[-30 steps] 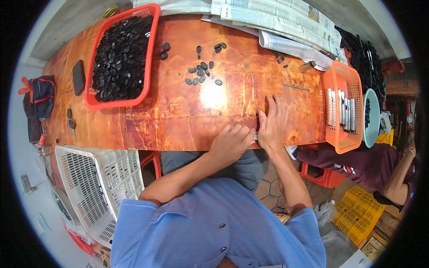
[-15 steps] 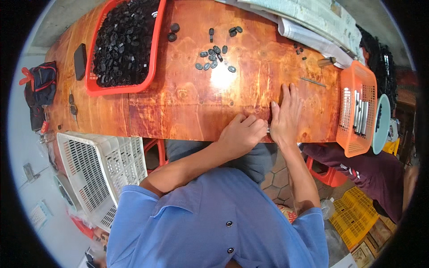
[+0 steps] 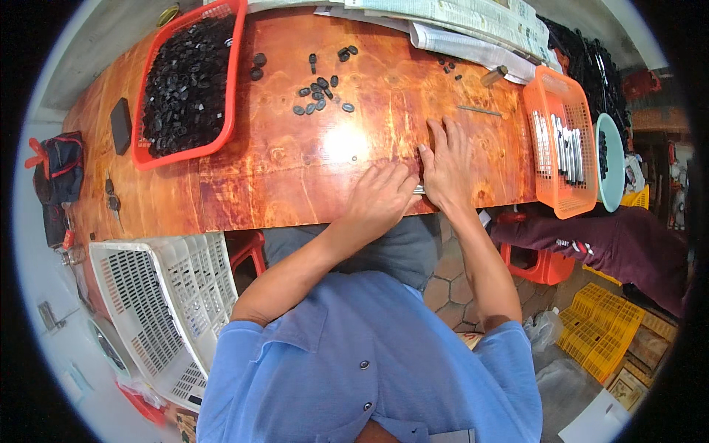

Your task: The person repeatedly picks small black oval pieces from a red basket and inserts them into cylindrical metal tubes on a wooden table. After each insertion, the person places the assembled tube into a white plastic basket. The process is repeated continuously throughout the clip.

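Near the table's front edge, my left hand (image 3: pixel 378 196) curls over a short silver metal tube (image 3: pixel 419 190). Only one end of the tube shows; the rest is under the hand. My right hand (image 3: pixel 447 168) lies beside it on the wooden table (image 3: pixel 273 184), fingers stretched out and pointing away from me, its thumb side next to the tube's end. Farther off, several small black oval parts (image 3: pixel 322 93) are scattered on the tabletop. A thin metal rod (image 3: pixel 480 110) lies beyond my right hand.
A red basket (image 3: pixel 231 88) full of black parts stands at the far left. On the right are an orange basket (image 3: pixel 543 177) with silver tubes and a pale green bowl (image 3: pixel 611 162). Newspapers (image 3: pixel 450 18) line the back. A white crate (image 3: pixel 155 295) stands lower left; another person's dark sleeve (image 3: pixel 620 244) is at right.
My left hand has gone from a tight fist to fingers laid more forward over the tube. My right hand stays flat beside it. The whole view has shifted slightly.
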Available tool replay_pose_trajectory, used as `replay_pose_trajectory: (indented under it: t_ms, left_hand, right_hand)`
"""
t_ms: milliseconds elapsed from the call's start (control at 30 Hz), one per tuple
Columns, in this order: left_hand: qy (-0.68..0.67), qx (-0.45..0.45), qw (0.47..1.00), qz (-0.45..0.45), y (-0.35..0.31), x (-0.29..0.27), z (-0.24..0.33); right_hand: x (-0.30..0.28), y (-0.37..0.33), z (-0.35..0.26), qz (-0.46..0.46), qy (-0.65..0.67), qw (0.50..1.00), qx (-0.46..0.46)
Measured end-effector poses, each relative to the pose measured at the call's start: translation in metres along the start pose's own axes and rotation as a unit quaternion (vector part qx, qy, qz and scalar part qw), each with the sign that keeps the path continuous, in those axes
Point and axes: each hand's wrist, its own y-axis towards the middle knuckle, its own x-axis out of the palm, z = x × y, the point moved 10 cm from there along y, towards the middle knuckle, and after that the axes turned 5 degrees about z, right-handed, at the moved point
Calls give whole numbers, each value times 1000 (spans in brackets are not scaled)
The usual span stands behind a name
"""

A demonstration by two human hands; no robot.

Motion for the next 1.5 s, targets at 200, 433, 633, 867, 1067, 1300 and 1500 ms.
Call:
replay_pose_trajectory:
  t_ms: [200,433,633,867,1067,1300,1500]
  left_hand:
    - [-23,-39,998,-39,2,6,-5]
    - [-14,-11,999,-46,-1,16,-5]
    - [32,-19,998,-44,-5,19,-2]
    - [26,0,1000,-17,3,8,1]
    - [32,-2,999,-30,-1,12,2]
    - [79,14,996,-27,-1,15,2]
    - [-140,-132,981,-1,12,-2,-24]
  right_hand:
    - [-1,-2,-4,-4,14,1000,3]
    - [2,-6,-6,25,17,999,-12]
    - [-5,-3,-3,62,54,996,-25]
    - [-14,-1,-3,64,52,996,-13]
    - [-2,-4,-2,53,35,998,-24]
    - [-10,-1,-3,81,51,995,-18]
    - [-16,-10,46,212,374,897,104]
